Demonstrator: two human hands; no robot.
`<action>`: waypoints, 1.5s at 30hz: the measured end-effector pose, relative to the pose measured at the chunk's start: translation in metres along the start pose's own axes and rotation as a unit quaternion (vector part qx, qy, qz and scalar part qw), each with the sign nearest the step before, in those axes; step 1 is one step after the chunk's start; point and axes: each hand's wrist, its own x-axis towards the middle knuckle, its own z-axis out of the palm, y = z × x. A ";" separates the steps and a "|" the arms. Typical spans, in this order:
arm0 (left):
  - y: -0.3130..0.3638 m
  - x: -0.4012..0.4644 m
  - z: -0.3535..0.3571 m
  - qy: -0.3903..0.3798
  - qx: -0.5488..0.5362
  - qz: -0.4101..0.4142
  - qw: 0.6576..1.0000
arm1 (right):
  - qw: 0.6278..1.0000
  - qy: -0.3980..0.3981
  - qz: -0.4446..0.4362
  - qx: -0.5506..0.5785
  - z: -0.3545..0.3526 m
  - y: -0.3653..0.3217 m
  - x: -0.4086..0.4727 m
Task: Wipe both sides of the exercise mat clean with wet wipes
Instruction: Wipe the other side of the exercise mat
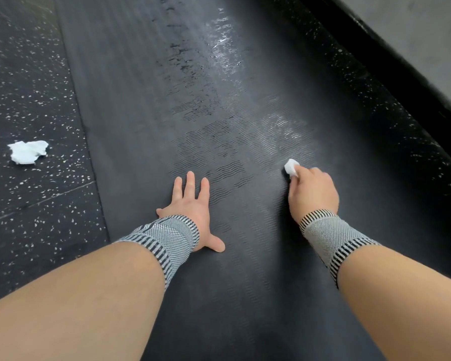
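You're mid-wipe on the exercise mat (146, 105) spread on the floor (24, 74): left hand (193, 207) braces with fingers spread, right hand (313, 190) fingers pinch the balled wet wipe (290, 166) against it; next, probably sweep toward the dry near strip.

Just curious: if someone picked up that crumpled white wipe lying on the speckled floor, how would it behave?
The crumpled wipe would probably be floppy and very light, being thin and creased. Lying irregular on the speckled floor, it seems unlikely to roll.
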 end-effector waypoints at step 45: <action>0.005 -0.008 -0.009 -0.023 0.008 -0.008 1.000 | 0.981 -0.023 0.188 0.042 -0.016 0.040 -0.073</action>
